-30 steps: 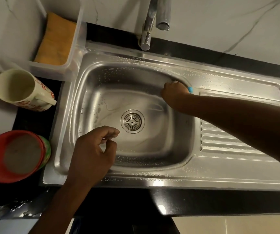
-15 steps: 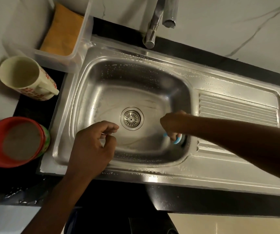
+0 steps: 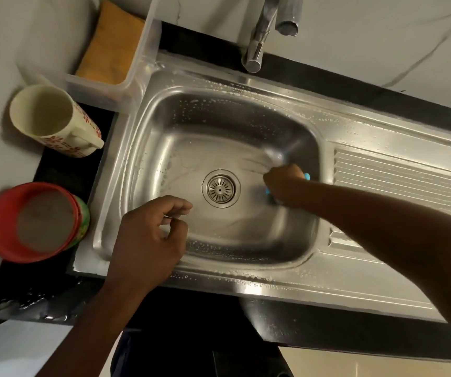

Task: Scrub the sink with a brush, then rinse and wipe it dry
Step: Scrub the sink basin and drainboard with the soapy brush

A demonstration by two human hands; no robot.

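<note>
The sink fills most of my view. It is set in the black worktop, with the basin toward the left end and the ribbed draining board toward the right. Droplets and suds bead its back and front rims, and I see no water running from the tap at the back edge.

The right hand is down on the basin floor, close to the right wall, with its fingers wrapped tight round the brush. Only blue bits of the brush show on either side of the fist. From those I judge that its long axis runs slantwise, from the drain side up toward the right wall. The bristles are hidden.

The left hand hovers over the front-left part of the basin, loosely curled, with thumb and forefinger nearly meeting. I can make out nothing in it.

The drain lies just left of the grip, between the two hands. I take this for the scrubbing step. The floor beyond the drain and the left wall lie leftward from the brush, so the next stroke should sweep that way. The right hand does the work, and the left hand sits in its path.
</note>
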